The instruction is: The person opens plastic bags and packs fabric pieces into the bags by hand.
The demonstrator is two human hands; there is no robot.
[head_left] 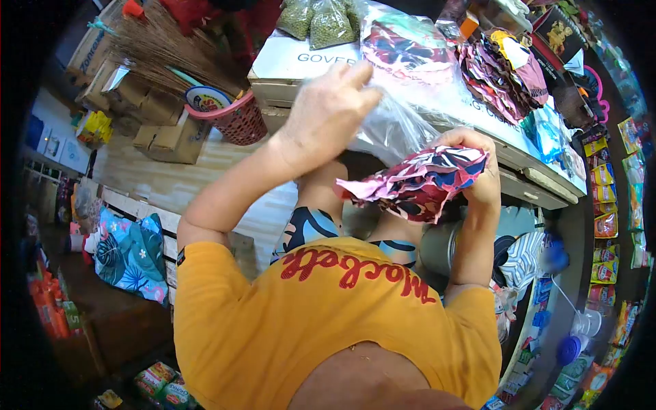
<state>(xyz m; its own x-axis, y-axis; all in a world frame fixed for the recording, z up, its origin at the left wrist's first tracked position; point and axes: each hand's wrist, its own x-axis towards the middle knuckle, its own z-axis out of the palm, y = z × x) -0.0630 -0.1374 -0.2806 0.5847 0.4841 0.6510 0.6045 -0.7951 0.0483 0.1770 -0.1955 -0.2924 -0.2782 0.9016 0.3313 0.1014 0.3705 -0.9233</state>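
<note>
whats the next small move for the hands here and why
Probably straighten the clear plastic with the left hand, while the right hand keeps its grip on the patterned cloth. The plastic looks limp and creased, spanning from near the left hand down to the cloth, and I can't tell where any opening is.

Here on the left, a pale floor [222, 160] is softly lit, patches of shine being caught in its wood-like grain. Brown cartons [174, 140] are stacked there, with a pink basket [239, 123] set just beside and brooms [171, 51] bunched behind. Ahead, the front is filled by a white counter [273, 65]. Over right, bright packets [605, 195] are strung in columns; lower left, dark brown furniture [130, 335] is sunk in shadow.
</note>
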